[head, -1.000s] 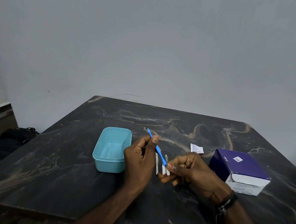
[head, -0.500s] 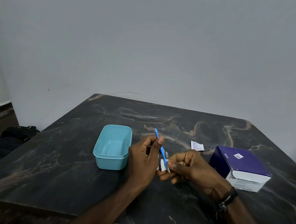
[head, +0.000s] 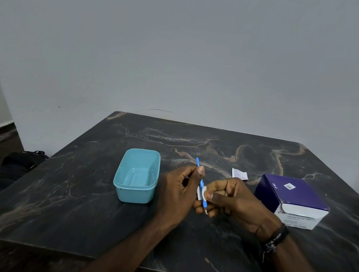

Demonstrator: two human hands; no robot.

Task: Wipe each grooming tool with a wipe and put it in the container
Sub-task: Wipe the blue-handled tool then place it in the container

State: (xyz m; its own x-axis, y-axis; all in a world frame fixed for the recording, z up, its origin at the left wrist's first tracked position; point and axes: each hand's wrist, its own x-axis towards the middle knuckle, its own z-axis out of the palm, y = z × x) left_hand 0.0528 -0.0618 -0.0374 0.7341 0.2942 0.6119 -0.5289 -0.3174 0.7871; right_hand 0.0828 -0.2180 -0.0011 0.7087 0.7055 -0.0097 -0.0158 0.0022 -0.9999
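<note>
My left hand (head: 176, 193) pinches a thin blue grooming tool (head: 201, 182) near its upper end, holding it almost upright over the dark marble table (head: 75, 203). Its small metal tip points down below my fingers. My right hand (head: 233, 202) pinches a small white wipe (head: 201, 193) wrapped around the tool's lower shaft. An empty light-blue plastic container (head: 137, 175) stands just left of my left hand.
A purple and white box (head: 292, 199) lies at the right of the table. A small white sachet (head: 239, 174) lies behind my right hand. A dark bag (head: 21, 162) sits on the floor at the left. The grey wall is close behind the table.
The tool has turned from slanted to nearly upright. The wipe has slid along the shaft and the metal tip now shows below my right fingers. The white tools on the table are hidden.
</note>
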